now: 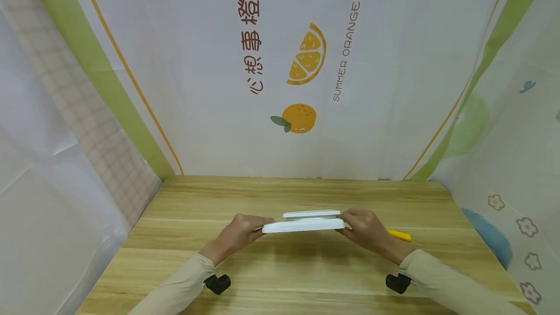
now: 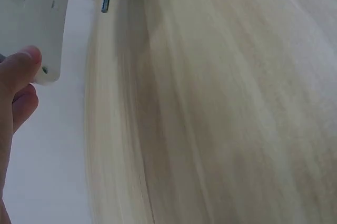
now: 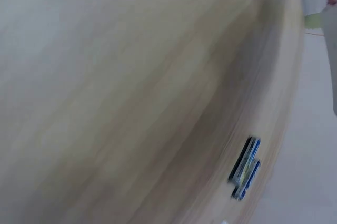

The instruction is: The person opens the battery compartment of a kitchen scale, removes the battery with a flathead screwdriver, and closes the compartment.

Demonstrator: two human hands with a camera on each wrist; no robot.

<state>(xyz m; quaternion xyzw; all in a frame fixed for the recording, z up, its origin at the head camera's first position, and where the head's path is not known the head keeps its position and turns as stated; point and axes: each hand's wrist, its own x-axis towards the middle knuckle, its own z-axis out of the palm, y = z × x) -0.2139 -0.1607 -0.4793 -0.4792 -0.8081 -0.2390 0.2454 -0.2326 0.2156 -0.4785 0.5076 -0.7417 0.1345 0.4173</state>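
Between the two hands is a white flat device point(image 1: 304, 226), seen nearly edge-on in the head view as a wide slab with a narrower white slab behind it. My left hand point(image 1: 242, 231) grips its left edge. In the left wrist view, the thumb point(image 2: 26, 63) presses on a face with small printed text and a little dark hole near the corner. At the opposite edge, my right hand point(image 1: 367, 230) holds the device. Only a strip of it shows in the right wrist view. The device is held up over the wooden table point(image 1: 315, 276).
Two small batteries point(image 3: 246, 168) lie side by side near the table's far edge, hidden from the head camera. A yellow stick-like item point(image 1: 399, 235) lies beyond the right wrist. Printed white cloth point(image 1: 210, 125) hangs behind the table and along its sides.
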